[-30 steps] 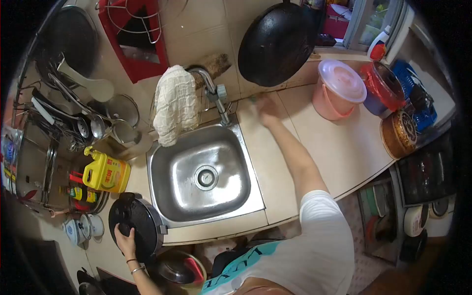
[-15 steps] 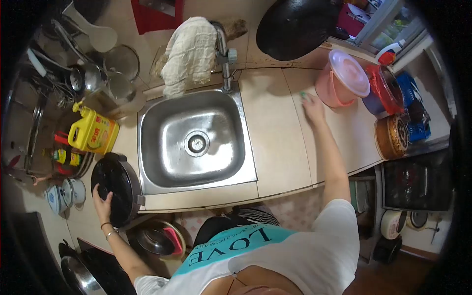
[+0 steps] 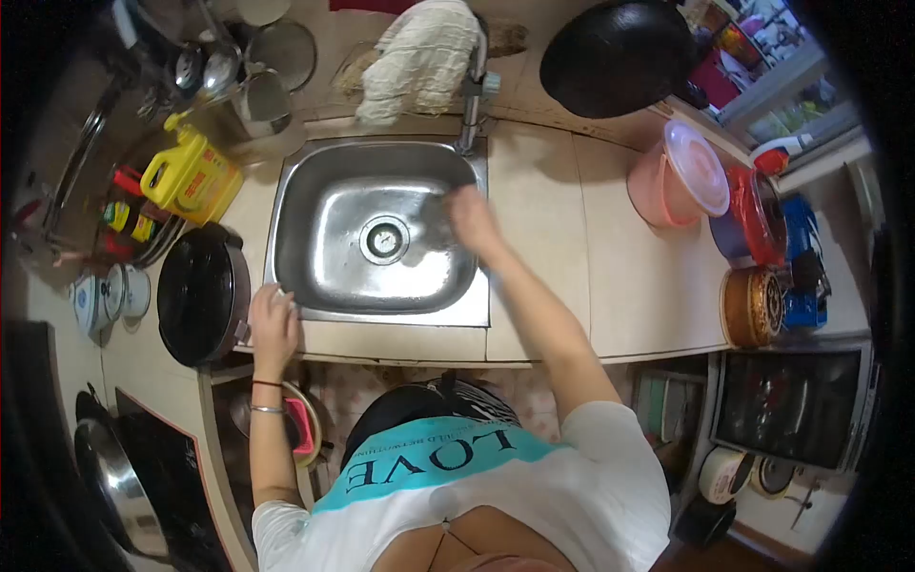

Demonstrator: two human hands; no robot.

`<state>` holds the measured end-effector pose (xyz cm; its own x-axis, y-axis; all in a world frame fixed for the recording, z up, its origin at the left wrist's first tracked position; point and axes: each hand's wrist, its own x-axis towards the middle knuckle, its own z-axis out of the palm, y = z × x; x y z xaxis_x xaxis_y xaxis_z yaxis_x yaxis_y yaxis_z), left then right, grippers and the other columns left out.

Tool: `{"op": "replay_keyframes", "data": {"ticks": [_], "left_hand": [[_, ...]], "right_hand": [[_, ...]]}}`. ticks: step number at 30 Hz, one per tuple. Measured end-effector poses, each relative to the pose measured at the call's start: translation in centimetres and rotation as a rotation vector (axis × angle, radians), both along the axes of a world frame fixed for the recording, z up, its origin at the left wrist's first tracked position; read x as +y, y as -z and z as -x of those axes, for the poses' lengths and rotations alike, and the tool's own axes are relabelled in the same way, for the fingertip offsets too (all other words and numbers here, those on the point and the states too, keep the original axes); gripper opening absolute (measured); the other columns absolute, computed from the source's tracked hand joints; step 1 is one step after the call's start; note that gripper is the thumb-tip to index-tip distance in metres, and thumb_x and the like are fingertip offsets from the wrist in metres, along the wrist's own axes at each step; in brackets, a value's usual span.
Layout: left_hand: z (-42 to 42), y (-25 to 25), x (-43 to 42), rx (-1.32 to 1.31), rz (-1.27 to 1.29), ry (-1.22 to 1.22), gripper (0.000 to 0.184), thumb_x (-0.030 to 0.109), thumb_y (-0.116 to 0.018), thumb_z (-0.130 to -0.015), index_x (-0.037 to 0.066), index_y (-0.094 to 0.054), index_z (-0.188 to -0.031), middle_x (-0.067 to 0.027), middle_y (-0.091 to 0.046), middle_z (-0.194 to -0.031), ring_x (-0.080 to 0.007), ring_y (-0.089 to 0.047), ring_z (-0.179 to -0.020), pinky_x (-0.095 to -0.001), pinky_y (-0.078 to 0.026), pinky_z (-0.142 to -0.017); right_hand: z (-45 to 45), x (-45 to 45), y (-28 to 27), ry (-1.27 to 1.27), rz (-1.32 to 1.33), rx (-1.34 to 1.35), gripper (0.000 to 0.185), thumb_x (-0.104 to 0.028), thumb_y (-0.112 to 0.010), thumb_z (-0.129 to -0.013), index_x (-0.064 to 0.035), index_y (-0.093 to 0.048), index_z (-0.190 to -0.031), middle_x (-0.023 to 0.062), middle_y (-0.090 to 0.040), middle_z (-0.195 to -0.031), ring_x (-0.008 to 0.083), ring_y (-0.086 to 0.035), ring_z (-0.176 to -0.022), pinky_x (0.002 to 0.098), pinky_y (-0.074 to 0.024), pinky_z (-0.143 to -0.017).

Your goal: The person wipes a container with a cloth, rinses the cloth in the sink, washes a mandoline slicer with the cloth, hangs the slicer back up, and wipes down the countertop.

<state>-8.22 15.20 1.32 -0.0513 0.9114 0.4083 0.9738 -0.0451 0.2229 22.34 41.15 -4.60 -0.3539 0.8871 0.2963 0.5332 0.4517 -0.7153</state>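
Note:
A stainless steel sink [image 3: 376, 317] is set into the pale tiled counter. My right hand [image 3: 467, 219] is at the sink's right side, its back turned up. Its fingers are smeared by motion, so what they hold, if anything, is hidden. At the sink's front left corner rests my left hand [image 3: 274, 324], fingers extended over the rim and counter. Just left of it stands a round black pan [image 3: 197, 296], its handle close to my wrist. The faucet [image 3: 472, 105] rises behind the sink, with a cream cloth [image 3: 419, 62] hanging beside it.
A yellow detergent jug [image 3: 193, 176] stands at back left, near hanging ladles [image 3: 221, 69]. On the right are a lidded pink bucket [image 3: 662, 181], a red-bagged container [image 3: 753, 219] and a brown round tin [image 3: 753, 305]. A black wok [image 3: 615, 62] leans on the wall.
My right hand has moved left from the counter by the pink bucket to the sink. My left hand has left the pan for the sink's front left corner. The view has shifted.

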Motion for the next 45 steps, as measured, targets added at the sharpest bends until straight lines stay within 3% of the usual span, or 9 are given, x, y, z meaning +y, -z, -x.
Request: {"op": "replay_keyframes", "data": {"ticks": [7, 11, 17, 22, 27, 33, 36, 40, 45], "left_hand": [[-1.0, 4.9, -1.6, -0.302, -0.076, -0.296, 0.027, 0.004, -0.06, -0.078, -0.003, -0.056, -0.104, -0.0201, -0.051, -0.115, -0.0363, -0.048, -0.11, -0.0408, -0.04, -0.094], [-1.6, 5.2, -1.2, -0.338, -0.181, -0.369, 0.027, 0.002, -0.059, -0.077, -0.005, -0.055, -0.102, -0.0208, -0.052, -0.113, -0.0368, -0.051, -0.106, -0.0408, -0.042, -0.092], [-1.2, 5.7, -1.2, -0.311, -0.22, -0.386, 0.024, 0.003, -0.06, -0.077, -0.005, -0.056, -0.099, -0.0212, -0.055, -0.108, -0.0365, -0.052, -0.105, -0.0412, -0.042, -0.092], [-1.0, 6.2, -1.2, -0.348, -0.219, -0.405, 0.022, 0.003, -0.061, -0.075, -0.004, -0.057, -0.095, -0.0199, -0.056, -0.105, -0.036, -0.052, -0.103, -0.0395, -0.043, -0.09], [-1.1, 5.6, -1.3, -0.326, -0.22, -0.398, 0.018, 0.003, -0.06, -0.075, -0.003, -0.056, -0.092, -0.0194, -0.055, -0.103, -0.0368, -0.052, -0.1, -0.0411, -0.042, -0.088], [-1.1, 5.7, -1.2, -0.3, -0.233, -0.388, 0.016, 0.002, -0.058, -0.076, -0.003, -0.057, -0.091, -0.0194, -0.055, -0.103, -0.0368, -0.051, -0.101, -0.0417, -0.042, -0.088], [-1.1, 5.9, -1.3, -0.308, -0.228, -0.384, 0.015, 0.001, -0.057, -0.076, -0.003, -0.057, -0.091, -0.0192, -0.055, -0.102, -0.0365, -0.051, -0.101, -0.0414, -0.042, -0.088], [-1.1, 5.4, -1.1, -0.285, -0.251, -0.377, 0.014, 0.001, -0.057, -0.077, -0.003, -0.056, -0.09, -0.0189, -0.055, -0.101, -0.0364, -0.052, -0.099, -0.0415, -0.042, -0.088], [-1.3, 5.3, -1.1, -0.276, -0.247, -0.381, 0.015, 0.0, -0.057, -0.076, -0.003, -0.056, -0.091, -0.0183, -0.055, -0.101, -0.0362, -0.051, -0.1, -0.0415, -0.042, -0.088]], "right_hand": [[-21.5, -2.9, -4.9, 0.225, 0.624, 0.601, 0.02, -0.01, -0.059, -0.087, -0.0002, -0.06, -0.105, 0.0037, -0.061, -0.089, 0.0089, -0.055, -0.074, 0.0231, -0.0448, -0.061], [-26.2, -8.9, -1.5, -0.11, 0.152, -0.102, 0.029, -0.012, -0.061, -0.081, 0.0007, -0.064, -0.107, 0.0192, -0.056, -0.122, 0.0294, -0.042, -0.126, 0.04, -0.0319, -0.105], [-5.5, -11.0, -3.2, -0.925, -0.13, -0.305, 0.026, -0.026, -0.06, -0.084, -0.0114, -0.063, -0.106, 0.0114, -0.055, -0.123, 0.0327, -0.047, -0.119, 0.0465, -0.034, -0.102], [7.4, -10.5, 0.9, -0.954, 0.183, -0.267, 0.03, -0.03, -0.048, -0.092, -0.003, -0.059, -0.094, 0.0198, -0.058, -0.089, 0.0386, -0.058, -0.086, 0.0429, -0.0474, -0.073], [11.9, -5.8, 5.0, -0.533, 0.207, 0.024, 0.026, -0.024, -0.049, -0.089, -0.0011, -0.061, -0.084, 0.0198, -0.062, -0.086, 0.0387, -0.059, -0.081, 0.0454, -0.0468, -0.074], [8.3, 0.2, 5.7, -0.465, -0.486, -0.627, 0.032, -0.022, -0.033, -0.096, -0.0019, -0.059, -0.099, 0.0174, -0.064, -0.09, 0.0303, -0.063, -0.076, 0.0402, -0.05, -0.069], [2.4, 6.6, 3.1, -0.239, 0.271, -0.143, 0.027, -0.021, -0.038, -0.096, 0.0003, -0.052, -0.107, 0.0125, -0.061, -0.089, 0.0241, -0.062, -0.065, 0.0353, -0.0512, -0.06], [-6.5, 11.6, -2.6, 0.304, 0.32, 0.462, 0.028, -0.021, -0.047, -0.094, 0.0025, -0.049, -0.11, 0.0125, -0.058, -0.101, 0.0199, -0.057, -0.073, 0.034, -0.047, -0.063], [-10.5, 10.5, -1.6, 0.336, -0.018, -0.344, 0.032, -0.023, -0.046, -0.092, 0.0018, -0.059, -0.108, 0.0175, -0.064, -0.096, 0.0274, -0.061, -0.089, 0.0371, -0.0469, -0.078]]}}
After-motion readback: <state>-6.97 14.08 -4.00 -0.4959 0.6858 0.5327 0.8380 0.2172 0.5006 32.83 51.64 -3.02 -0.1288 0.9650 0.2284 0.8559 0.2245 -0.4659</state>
